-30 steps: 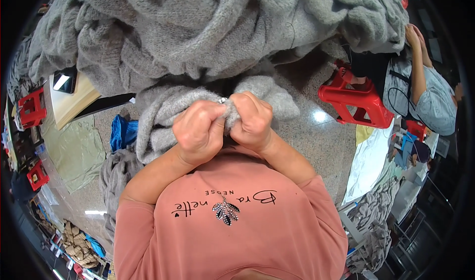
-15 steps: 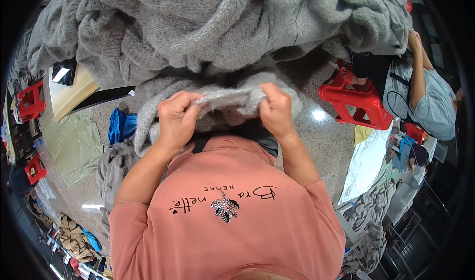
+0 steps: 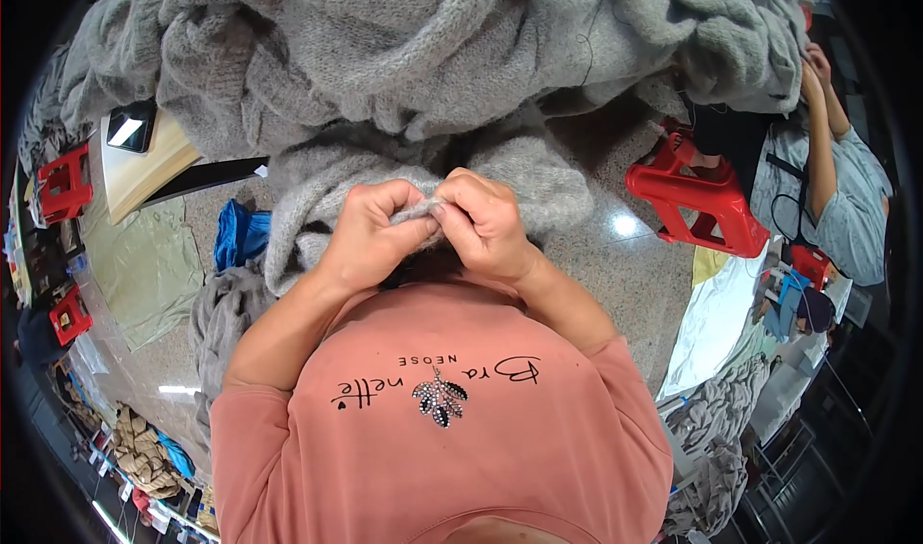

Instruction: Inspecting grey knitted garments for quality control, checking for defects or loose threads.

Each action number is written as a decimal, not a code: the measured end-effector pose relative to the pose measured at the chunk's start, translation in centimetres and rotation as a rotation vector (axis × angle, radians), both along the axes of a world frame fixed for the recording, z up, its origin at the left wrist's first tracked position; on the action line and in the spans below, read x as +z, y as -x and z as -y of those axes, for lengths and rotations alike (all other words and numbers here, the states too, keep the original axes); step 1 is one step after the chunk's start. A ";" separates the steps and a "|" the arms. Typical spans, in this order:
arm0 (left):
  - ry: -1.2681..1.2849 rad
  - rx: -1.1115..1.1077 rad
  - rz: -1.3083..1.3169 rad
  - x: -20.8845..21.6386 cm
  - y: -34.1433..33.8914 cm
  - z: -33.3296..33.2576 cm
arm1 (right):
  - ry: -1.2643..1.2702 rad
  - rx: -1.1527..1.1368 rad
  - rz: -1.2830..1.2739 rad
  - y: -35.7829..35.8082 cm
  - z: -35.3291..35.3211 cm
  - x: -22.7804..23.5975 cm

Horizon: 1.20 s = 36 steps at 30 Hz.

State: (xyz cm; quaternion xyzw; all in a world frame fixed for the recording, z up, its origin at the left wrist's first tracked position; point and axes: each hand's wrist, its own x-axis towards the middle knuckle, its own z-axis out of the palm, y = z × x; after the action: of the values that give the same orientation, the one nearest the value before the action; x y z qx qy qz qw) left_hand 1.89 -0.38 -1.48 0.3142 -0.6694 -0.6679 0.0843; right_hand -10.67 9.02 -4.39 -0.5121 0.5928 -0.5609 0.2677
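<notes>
A fuzzy grey knitted fabric (image 3: 336,193) lies across my lap, its edge raised between my two hands. My left hand (image 3: 377,232) pinches that edge between thumb and bent fingers. Right beside it, my right hand (image 3: 481,219) pinches the same edge, and the fingertips of both hands almost touch. Only a small tuft of the knit shows between them; the rest of the gripped part is hidden by the fingers. Just beyond my hands rises a large heap of the same grey knit (image 3: 385,54).
At the left, a phone (image 3: 131,126) rests on a pale wooden board (image 3: 154,174), near a blue cloth (image 3: 240,234). A red stool (image 3: 697,198) stands at the right, where another person (image 3: 836,188) sits handling the heap's edge. More grey knit (image 3: 231,318) lies by my left side.
My hands have come together from a wide hold, so the stretch of knit pulled taut between them is now bunched at the fingertips. The other person's second hand has come into view.
</notes>
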 end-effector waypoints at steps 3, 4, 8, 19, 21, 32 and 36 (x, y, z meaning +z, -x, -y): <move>-0.308 0.034 -0.016 -0.3 0.1 0.4 | -0.076 -0.088 0.121 -0.4 0.1 -0.3; -0.426 0.089 -0.068 -0.4 0.1 0.7 | -0.138 -0.113 0.220 -0.4 0.1 -0.4; -0.640 0.344 -0.252 -0.2 0.1 1.9 | 0.090 -0.228 -0.286 2.1 -1.5 -1.2; -0.628 0.411 -0.267 0.9 -0.1 3.2 | -0.132 -0.296 -0.261 4.0 -4.5 -5.2; -0.622 0.404 -0.267 1.1 -0.2 3.3 | -0.261 -0.334 -0.319 4.6 -4.6 -4.2; -0.384 0.110 -0.092 1.5 2.1 0.9 | 0.374 0.058 -0.498 1.0 -2.4 3.5; -0.449 0.059 -0.047 1.9 1.8 0.8 | 0.441 -0.002 -0.515 0.6 -1.5 3.3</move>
State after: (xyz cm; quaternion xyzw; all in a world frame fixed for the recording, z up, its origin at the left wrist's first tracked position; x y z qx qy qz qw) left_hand 0.07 -1.15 0.45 0.3288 -0.4922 -0.8046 0.0475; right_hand -11.24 10.55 -1.05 -0.6819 0.5057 -0.5284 -0.0085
